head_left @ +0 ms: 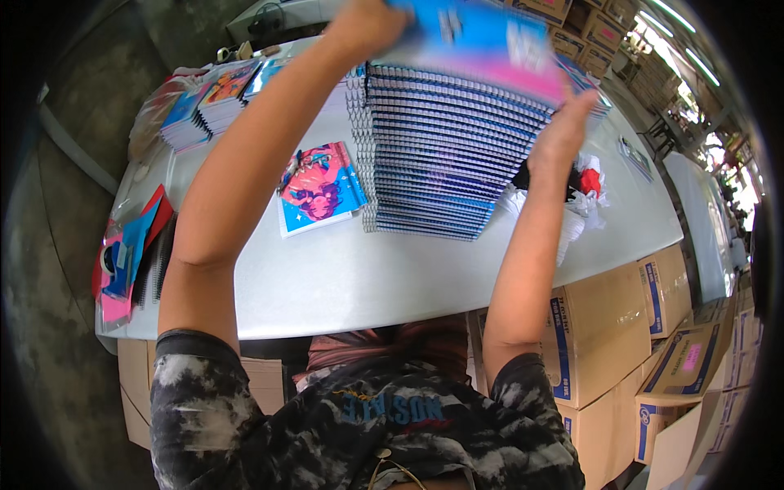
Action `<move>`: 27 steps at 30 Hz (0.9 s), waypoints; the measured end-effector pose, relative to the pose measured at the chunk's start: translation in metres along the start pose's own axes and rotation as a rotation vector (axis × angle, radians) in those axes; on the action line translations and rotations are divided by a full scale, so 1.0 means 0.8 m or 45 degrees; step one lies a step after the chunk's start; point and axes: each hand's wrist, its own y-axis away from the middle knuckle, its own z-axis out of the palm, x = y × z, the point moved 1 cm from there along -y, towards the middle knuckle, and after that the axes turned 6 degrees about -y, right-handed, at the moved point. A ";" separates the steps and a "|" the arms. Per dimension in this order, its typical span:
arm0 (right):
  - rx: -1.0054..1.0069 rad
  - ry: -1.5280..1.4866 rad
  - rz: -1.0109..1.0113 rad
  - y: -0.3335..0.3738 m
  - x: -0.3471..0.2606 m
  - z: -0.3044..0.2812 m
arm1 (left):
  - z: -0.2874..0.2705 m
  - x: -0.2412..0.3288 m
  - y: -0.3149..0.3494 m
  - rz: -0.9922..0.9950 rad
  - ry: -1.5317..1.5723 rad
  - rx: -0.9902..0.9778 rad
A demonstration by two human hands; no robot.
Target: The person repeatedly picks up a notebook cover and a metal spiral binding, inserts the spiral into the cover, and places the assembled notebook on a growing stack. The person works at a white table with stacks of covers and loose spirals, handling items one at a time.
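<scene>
With both arms stretched forward, I hold a blue and pink notebook [482, 41] over the top of a tall stack of spiral-bound notebooks [449, 155]. Motion blurs the held notebook. My left hand [367, 31] is closed at its left edge, the fingertips partly hidden. At the lower right corner, my right hand [562, 139] is closed on the pink part. The stack's wire bindings face me in close rows. Just left of the stack, a small book with a pink and blue illustrated cover [320, 189] lies on the white table [343, 278].
Piles of illustrated notebooks [208, 102] stand at the far left. Red, blue and pink covers [131, 257] lie by the left edge. White plastic with black and red items [581, 192] sits right of the stack. Cardboard boxes [608, 327] are piled at the lower right.
</scene>
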 end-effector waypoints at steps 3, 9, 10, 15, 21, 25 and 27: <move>0.041 0.195 -0.136 -0.004 0.024 -0.017 | 0.011 0.047 0.059 0.037 0.055 0.124; 0.199 0.354 -0.276 0.010 0.014 -0.009 | -0.009 0.066 0.112 -0.241 0.466 0.361; 0.237 0.356 -0.275 0.015 0.009 -0.003 | -0.006 0.067 0.118 -0.311 0.496 0.403; 0.185 0.590 -0.445 0.011 0.020 -0.006 | -0.006 0.058 0.122 -0.290 0.613 0.463; 0.141 0.430 -0.528 0.073 0.020 -0.045 | 0.033 -0.044 0.196 -0.192 0.369 0.082; 0.005 0.407 -0.350 0.179 0.047 -0.088 | 0.129 -0.102 0.337 0.191 -0.027 -0.377; -0.088 0.379 -0.105 0.230 0.069 -0.103 | 0.148 -0.109 0.374 0.318 -0.216 -0.019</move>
